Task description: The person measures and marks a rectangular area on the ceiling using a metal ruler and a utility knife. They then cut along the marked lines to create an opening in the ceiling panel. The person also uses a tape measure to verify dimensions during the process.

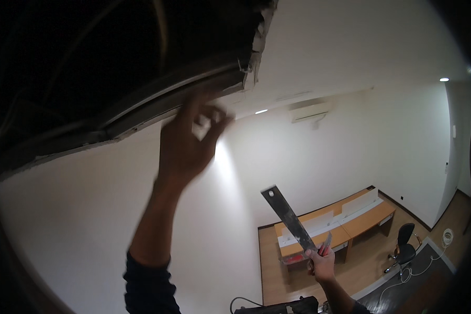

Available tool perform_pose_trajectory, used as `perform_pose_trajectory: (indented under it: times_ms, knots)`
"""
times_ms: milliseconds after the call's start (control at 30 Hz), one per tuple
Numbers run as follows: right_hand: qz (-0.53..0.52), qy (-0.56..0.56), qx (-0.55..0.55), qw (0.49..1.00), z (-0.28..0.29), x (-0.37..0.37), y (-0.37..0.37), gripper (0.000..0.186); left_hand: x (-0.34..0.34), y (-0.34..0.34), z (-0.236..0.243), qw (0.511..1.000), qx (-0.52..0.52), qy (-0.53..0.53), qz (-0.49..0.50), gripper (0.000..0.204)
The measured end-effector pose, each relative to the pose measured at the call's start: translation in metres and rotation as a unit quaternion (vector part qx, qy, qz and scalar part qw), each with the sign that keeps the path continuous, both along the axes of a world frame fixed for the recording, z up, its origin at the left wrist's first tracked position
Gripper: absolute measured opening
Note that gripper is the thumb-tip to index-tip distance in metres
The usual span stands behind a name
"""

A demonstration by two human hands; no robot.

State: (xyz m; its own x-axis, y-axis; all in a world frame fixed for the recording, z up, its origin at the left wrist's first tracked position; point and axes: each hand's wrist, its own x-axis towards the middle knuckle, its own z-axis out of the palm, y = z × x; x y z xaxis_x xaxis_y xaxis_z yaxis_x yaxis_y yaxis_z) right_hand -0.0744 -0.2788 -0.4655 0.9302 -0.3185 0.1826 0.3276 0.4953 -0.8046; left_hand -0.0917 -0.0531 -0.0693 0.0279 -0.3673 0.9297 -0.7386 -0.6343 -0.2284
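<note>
Overhead, a ragged opening (89,57) in the white ceiling shows a dark cavity, with a metal channel (162,94) along its near edge. My left hand (188,138) is raised beside that edge, its fingers curled but apart, with nothing visible in them. Motion blurs the fingertips, so whether they touch the edge cannot be told. Lower right, my right hand (321,264) is closed around a long dark flat straightedge (290,219) with a hole at its far end. A pointed blade with a red part, seemingly a utility knife (326,243), sticks up from the same hand.
Far below stand wooden desks (369,213) with white dividers and a black office chair (404,248). A pale cable (411,273) trails over the floor. A black object (282,306) lies at the bottom edge. An air conditioner (309,111) hangs on the far wall.
</note>
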Motion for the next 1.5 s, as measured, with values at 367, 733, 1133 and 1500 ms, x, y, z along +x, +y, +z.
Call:
perform_pose_trajectory:
  times_ms: [367, 733, 1133, 1500]
  knots:
    - [0.03, -0.13, -0.151, 0.979, 0.13, -0.001, 0.066, 0.028, 0.017, 0.0, -0.142, 0.825, -0.111, 0.45, -0.323, 0.041]
    - [-0.192, -0.396, -0.302, 0.846, 0.243, -0.026, 0.087, 0.028, -0.005, 0.09, 0.007, 0.962, -0.203, 0.103, -0.153, 0.05]
    - [-0.165, -0.458, -0.186, 0.854, 0.359, -0.092, 0.108, 0.027, 0.039, 0.154, 0.097, 0.946, -0.092, -0.247, 0.188, 0.047]
    - [-0.243, -0.445, -0.14, 0.851, 0.365, -0.086, 0.134, 0.025, 0.046, 0.166, 0.095, 0.977, -0.101, -0.124, 0.144, 0.054]
